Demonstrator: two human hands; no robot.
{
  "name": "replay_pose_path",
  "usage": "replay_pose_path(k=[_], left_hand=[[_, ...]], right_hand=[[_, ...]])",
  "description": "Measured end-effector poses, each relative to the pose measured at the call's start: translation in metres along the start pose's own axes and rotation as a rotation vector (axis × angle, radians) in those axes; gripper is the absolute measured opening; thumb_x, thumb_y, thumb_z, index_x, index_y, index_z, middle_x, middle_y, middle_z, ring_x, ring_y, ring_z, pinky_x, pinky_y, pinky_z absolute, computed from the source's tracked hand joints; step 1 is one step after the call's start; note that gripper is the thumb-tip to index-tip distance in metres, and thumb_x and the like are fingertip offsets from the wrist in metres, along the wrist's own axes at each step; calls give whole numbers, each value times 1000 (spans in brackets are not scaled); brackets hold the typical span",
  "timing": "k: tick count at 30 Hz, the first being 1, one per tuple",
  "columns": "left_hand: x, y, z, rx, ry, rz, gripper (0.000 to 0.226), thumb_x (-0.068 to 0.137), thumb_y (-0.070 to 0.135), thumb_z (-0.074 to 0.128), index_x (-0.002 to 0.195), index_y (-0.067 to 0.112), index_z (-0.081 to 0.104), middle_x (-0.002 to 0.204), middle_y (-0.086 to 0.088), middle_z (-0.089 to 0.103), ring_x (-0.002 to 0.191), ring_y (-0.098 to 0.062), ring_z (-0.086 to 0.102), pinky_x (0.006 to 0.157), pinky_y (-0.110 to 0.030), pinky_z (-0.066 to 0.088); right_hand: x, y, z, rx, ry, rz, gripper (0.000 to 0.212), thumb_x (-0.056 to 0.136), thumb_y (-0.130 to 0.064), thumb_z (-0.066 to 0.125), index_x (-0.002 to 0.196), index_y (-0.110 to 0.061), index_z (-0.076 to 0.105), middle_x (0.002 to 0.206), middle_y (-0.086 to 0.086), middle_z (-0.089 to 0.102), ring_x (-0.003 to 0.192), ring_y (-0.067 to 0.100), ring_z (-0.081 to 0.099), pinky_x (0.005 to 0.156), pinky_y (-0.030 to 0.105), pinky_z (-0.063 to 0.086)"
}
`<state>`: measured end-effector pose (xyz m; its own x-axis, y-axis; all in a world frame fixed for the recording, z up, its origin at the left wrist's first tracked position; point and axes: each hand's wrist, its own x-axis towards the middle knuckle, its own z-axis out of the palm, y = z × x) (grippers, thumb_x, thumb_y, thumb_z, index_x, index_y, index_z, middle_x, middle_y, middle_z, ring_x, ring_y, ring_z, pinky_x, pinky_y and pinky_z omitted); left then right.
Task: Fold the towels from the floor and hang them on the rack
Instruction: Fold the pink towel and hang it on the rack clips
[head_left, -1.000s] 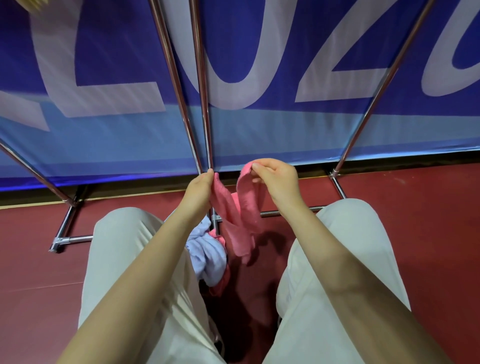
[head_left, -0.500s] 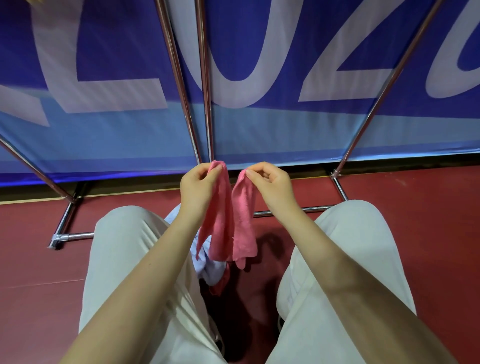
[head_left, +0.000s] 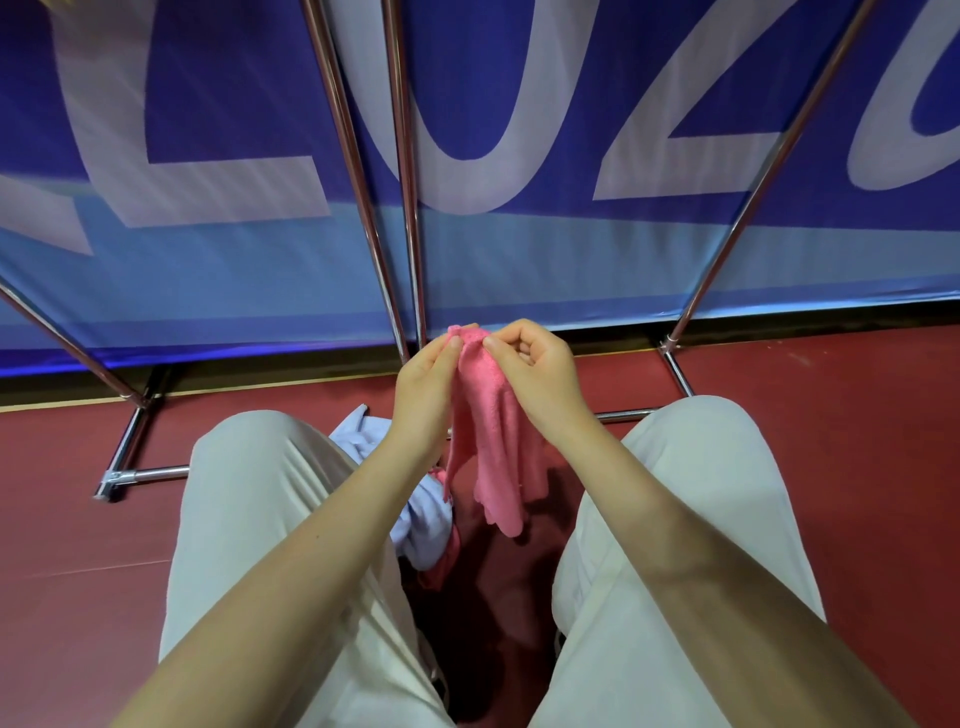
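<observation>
Item: pink towel (head_left: 493, 431) — held up off the floor between the knees, gathered at its top edge and hanging in loose folds, lower corner dangling free above the red floor (head_left: 831, 441).

Left hand (head_left: 423, 389): thumb and fingers pinched on the towel's upper left edge. Right hand (head_left: 535, 369): fingertips pinched on the same top edge, just beside the left, remaining fingers curled in. The two hands nearly touched.

Item: light blue towel (head_left: 415, 509) — crumpled on the floor between the legs, below and left of the pink one, partly hidden by the left forearm. A strip of another pink cloth (head_left: 447, 556) showed at its lower edge; how far it ran could not be told.

Item: rack (head_left: 400, 208) — chrome tubes, two upright bars rising close together behind the hands, slanted bars at either side, base rails on the floor. No towel seen on the visible bars.

Setting: blue banner (head_left: 519, 104) with large pale letters behind the rack. Person in pale trousers (head_left: 270, 519), knees spread.
</observation>
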<state>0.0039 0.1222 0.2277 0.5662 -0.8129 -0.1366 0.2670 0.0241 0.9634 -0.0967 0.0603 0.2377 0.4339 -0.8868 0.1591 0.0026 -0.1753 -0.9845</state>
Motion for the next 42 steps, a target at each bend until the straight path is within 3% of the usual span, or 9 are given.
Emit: replay_pose_path(k=[4,7,14,18,21,26,32,37,42], left_hand=[[-5,-1,10,-110,-45,-69,27,99,20,54,113,3,68,97,-4,73,87,-12,67,73,-21,52],[-10,1,16,-143,-74,-91,21,97,18,54,102,4,69,81,1,69,74,-8,63,64,-20,48],[-12,2,24,-210,-113,-124,32,99,25,52,115,3,68,110,-17,69,98,-19,64,81,-27,48],[-14,1,26,-179,-109,-72,26,99,23,53,110,9,71,99,-4,72,92,-13,65,79,-24,49],[-14,-1,25,-120,-138,3,21,99,15,51,101,16,72,99,-3,74,97,-16,67,87,-27,51],[-7,-1,19,-74,-42,20,24,101,22,49,97,15,71,90,-4,73,85,-16,66,78,-31,51],[4,2,1,-36,51,72,27,93,30,54,104,12,71,111,-11,71,108,-26,65,101,-42,48],[7,6,-16,109,57,144,39,93,37,48,105,5,68,105,-15,71,101,-32,66,95,-45,49],[6,11,-31,116,121,199,29,102,22,43,96,4,66,92,-11,69,83,-10,59,82,-28,48]], right_hand=[[0,-2,2,36,19,24,13,90,-5,61,77,-6,60,73,-1,61,71,6,56,69,16,46],[2,-2,2,26,54,45,16,90,-9,62,75,-13,60,74,-1,64,71,6,59,70,19,48],[2,-1,2,-32,161,33,22,88,-18,66,71,-17,53,62,-7,58,58,4,56,59,20,45],[2,-3,0,-3,180,34,23,89,-16,66,72,-15,51,60,-6,56,52,-1,51,54,15,40],[2,-4,-3,50,150,55,20,90,-13,64,73,-14,53,63,-4,61,55,-2,56,56,14,41],[3,-6,-3,70,51,57,17,91,-9,61,76,-15,56,68,-6,63,64,0,59,62,14,44],[-1,-1,-5,7,-61,-4,22,85,2,64,79,-17,57,72,-8,57,62,-5,50,64,11,41],[-5,6,-6,-30,-137,4,17,85,0,67,83,-16,59,67,-3,51,56,-2,42,57,11,36],[-14,18,-5,-108,-235,43,11,85,-2,68,86,-11,61,66,-8,53,57,-4,46,60,10,38]])
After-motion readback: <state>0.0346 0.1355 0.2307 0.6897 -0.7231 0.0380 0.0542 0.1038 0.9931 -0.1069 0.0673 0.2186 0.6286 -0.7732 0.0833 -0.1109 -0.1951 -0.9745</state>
